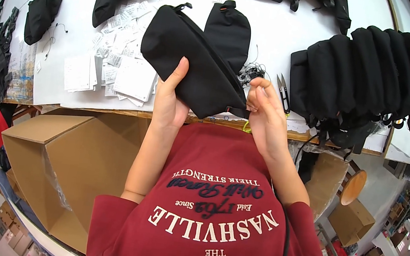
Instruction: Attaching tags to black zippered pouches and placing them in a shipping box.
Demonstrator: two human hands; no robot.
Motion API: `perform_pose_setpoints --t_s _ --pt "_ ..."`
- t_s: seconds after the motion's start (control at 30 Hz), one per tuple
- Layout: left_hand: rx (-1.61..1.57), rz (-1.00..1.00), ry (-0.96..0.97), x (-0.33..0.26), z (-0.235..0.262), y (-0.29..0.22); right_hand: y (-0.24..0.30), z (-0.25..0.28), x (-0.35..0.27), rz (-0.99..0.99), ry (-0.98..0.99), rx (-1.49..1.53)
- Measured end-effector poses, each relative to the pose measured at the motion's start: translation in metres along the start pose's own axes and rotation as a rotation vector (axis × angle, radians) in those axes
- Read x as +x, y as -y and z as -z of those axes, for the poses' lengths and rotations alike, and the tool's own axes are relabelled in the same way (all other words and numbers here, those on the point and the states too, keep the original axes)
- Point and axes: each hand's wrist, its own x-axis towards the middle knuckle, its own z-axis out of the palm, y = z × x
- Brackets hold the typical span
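So the left hand (169, 98) has its grip clamped on a black pouch (193, 64), thumb up along the front, holding it tilted just above the near edge of the white tabletop (279, 30). The right hand (266, 111) is pinching at the pouch's lower right corner, fingers closed on it. Just right of the pouch lie small snips (283, 91), and further right a row of black pouches (364, 73). Left of the pouch there's a heap of paper tags (116, 60), with a cardboard box (57, 163) below it.
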Motion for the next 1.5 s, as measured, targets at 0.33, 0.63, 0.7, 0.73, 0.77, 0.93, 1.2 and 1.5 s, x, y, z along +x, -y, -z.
perform_pose_setpoints --t_s 0.33,0.63,0.7,0.73,0.77,0.93,1.2,1.5 --pt "0.401 0.141 0.248 -0.018 -0.016 -0.01 0.029 0.004 0.014 0.764 -0.067 -0.939" --pt "0.432 0.365 0.335 -0.025 -0.015 -0.005 0.043 -0.005 0.018 1.03 -0.143 -1.28" --pt "0.396 0.368 0.311 -0.027 -0.014 0.002 0.04 -0.005 0.016 1.042 -0.134 -1.271" --pt "0.361 0.372 0.287 -0.027 -0.012 0.004 0.038 -0.006 0.015 1.052 -0.126 -1.261" --pt "0.36 0.372 0.288 -0.025 -0.01 0.007 0.04 -0.007 0.014 1.09 -0.077 -1.321" --pt "0.004 0.468 0.166 0.006 0.023 0.004 0.024 -0.017 -0.012 0.85 0.167 -1.3" --pt "-0.215 0.432 0.182 0.019 0.024 -0.018 0.019 -0.019 -0.021 0.71 0.314 -1.258" --pt "-0.043 0.229 0.084 -0.009 -0.005 -0.019 0.019 -0.028 -0.013 0.813 0.281 -1.695"
